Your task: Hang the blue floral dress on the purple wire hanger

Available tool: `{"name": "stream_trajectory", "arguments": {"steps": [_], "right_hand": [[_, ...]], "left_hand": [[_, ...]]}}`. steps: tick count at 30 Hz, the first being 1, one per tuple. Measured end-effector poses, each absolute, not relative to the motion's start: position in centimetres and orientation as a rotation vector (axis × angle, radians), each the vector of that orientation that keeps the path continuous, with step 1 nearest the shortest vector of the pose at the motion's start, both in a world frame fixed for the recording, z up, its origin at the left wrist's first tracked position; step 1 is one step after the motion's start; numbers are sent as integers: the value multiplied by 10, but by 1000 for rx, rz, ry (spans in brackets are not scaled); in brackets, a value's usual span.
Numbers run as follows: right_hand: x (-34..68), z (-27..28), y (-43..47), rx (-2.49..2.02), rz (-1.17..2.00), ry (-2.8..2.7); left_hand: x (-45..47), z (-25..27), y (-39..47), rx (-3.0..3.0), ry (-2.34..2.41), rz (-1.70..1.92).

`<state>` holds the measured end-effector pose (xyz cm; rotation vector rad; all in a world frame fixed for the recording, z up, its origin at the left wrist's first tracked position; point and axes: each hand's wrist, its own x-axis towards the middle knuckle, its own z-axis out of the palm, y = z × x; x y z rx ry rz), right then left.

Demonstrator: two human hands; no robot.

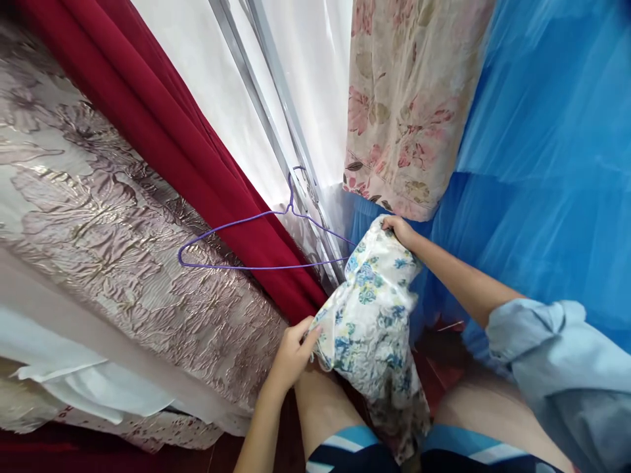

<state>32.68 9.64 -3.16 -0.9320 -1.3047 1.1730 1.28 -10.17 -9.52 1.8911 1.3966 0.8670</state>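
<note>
A white garment (367,295) printed with blue flowers hangs between my two hands, its lower part dropping between my knees. My right hand (400,231) pinches its upper edge, and the right end of a purple hanger (236,267) goes out of sight at the garment there. Lower down on the left, my left hand (294,348) grips another edge of the cloth between thumb and fingers. The hanger's hook is at a grey metal post, and its left half is bare. What kind of garment it is, I cannot tell.
Grey metal posts (266,105) stand beyond the hanger. A dark red cloth (197,171) and a pinkish brocade fabric (98,210) hang at the left. On the right are a floral cloth (409,131) and blue tulle (532,164). Reddish floor shows below.
</note>
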Motion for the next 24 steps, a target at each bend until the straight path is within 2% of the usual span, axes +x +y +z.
{"name": "stream_trajectory", "arguments": {"steps": [8, 14, 18, 21, 24], "right_hand": [[257, -24, 111, -769, 1485, -1357], [276, -16, 84, -707, 1677, -1401], [308, 5, 78, -751, 1660, -1450], [323, 23, 75, -770, 1645, -1514], [328, 33, 72, -772, 1686, -1531]], "left_hand": [[-51, -51, -121, 1956, 1691, 1093], [-103, -36, -125, 2327, 1886, 876], [-120, -15, -102, 2619, 2077, 735], [-120, 12, -76, 2648, 2200, 867], [-107, 39, -46, 2533, 2162, 1192]]}}
